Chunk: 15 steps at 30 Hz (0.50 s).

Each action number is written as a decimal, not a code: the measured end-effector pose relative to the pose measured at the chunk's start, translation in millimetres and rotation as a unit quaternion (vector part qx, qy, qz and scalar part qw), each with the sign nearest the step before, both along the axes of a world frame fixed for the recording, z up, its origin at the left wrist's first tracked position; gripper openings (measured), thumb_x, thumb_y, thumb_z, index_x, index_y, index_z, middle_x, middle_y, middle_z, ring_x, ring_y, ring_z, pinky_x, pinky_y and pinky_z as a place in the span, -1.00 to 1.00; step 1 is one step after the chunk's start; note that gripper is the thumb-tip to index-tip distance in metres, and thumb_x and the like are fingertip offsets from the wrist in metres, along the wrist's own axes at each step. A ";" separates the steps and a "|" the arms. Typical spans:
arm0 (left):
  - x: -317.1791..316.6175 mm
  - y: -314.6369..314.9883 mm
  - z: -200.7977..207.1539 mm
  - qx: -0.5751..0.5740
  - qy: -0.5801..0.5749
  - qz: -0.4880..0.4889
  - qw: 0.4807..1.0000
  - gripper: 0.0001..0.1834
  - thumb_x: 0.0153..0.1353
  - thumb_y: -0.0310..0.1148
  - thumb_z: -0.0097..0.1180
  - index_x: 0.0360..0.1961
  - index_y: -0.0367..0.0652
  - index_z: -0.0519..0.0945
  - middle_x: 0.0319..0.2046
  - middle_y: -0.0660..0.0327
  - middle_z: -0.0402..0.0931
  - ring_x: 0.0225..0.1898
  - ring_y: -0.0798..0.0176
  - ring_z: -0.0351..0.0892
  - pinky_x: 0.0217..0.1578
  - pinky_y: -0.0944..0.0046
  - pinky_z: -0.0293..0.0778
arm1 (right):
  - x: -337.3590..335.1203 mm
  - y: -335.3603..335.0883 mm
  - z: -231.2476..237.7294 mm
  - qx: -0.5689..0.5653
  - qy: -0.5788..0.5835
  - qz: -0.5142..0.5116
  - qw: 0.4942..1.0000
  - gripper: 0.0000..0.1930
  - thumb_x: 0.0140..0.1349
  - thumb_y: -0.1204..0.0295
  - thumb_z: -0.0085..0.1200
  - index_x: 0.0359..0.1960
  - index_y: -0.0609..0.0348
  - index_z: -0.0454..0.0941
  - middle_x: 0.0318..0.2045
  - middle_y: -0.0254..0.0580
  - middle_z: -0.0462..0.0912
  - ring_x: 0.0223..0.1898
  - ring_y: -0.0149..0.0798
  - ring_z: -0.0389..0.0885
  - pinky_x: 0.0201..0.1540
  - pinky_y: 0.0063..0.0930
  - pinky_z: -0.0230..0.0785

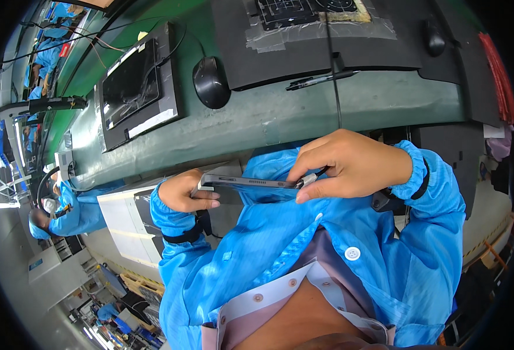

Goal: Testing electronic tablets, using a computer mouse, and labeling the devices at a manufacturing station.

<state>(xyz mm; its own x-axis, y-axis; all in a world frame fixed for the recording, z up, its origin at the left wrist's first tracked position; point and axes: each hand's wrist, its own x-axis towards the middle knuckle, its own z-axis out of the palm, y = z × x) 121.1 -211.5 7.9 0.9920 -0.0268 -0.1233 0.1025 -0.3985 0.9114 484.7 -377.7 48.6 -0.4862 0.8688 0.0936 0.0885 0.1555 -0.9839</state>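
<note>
A slim tablet-like device with a silver edge is held edge-up in front of my chest, below the bench edge. Speaker holes and a small port show along that edge. My left hand grips its left end, with the fingers partly hidden behind it. At the other end, my right hand is closed around a silver cable plug, thumb below and fingers above. The plug lies against or very near the device's right end; whether it is inserted I cannot tell. A dark cable trails from the plug under my right fingers.
The green bench spans the far side, with a black mouse, a black-framed screen, a pen and a dark board. A cable hangs over its edge. Red strips lie at right; a co-worker is at left.
</note>
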 end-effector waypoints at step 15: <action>3.6 -6.9 10.5 -0.039 0.052 0.087 0.994 -0.77 0.01 -0.48 0.50 -0.37 -0.42 0.72 -0.34 -0.11 0.71 -0.31 -0.15 0.74 -0.21 -0.01 0.64 | -1.8 8.2 6.8 -0.114 -0.024 -0.016 0.993 -0.71 0.30 0.20 0.27 -0.19 0.19 0.69 -0.43 -0.13 0.65 -0.41 -0.25 0.57 -0.33 -0.36 0.40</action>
